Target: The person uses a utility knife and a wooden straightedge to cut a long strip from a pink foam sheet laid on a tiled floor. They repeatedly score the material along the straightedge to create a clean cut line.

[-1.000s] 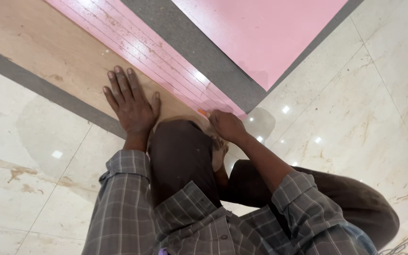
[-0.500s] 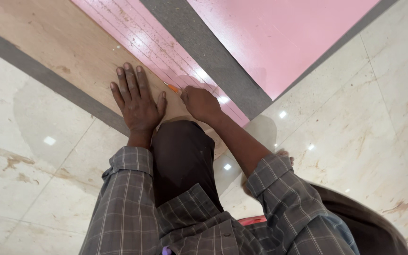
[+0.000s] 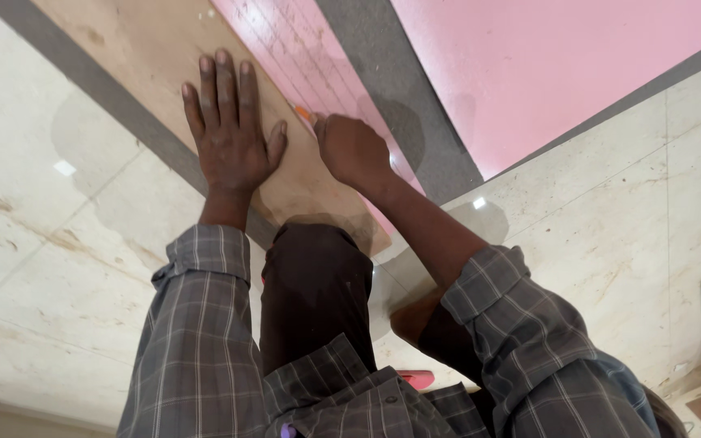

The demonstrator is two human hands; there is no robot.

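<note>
Left hand (image 3: 231,134) lies flat, fingers spread, on the board (image 3: 139,57); right hand (image 3: 352,150) is closed around an orange pencil (image 3: 304,113) at the pink sheet (image 3: 302,57).

tan plywood board (image 3: 131,49); pink laminate strip (image 3: 285,40) with fine ruled lines; orange pencil tip (image 3: 303,113); grey checked shirt sleeves (image 3: 204,324); cream marble floor (image 3: 610,211), grey border band (image 3: 391,89).
</note>
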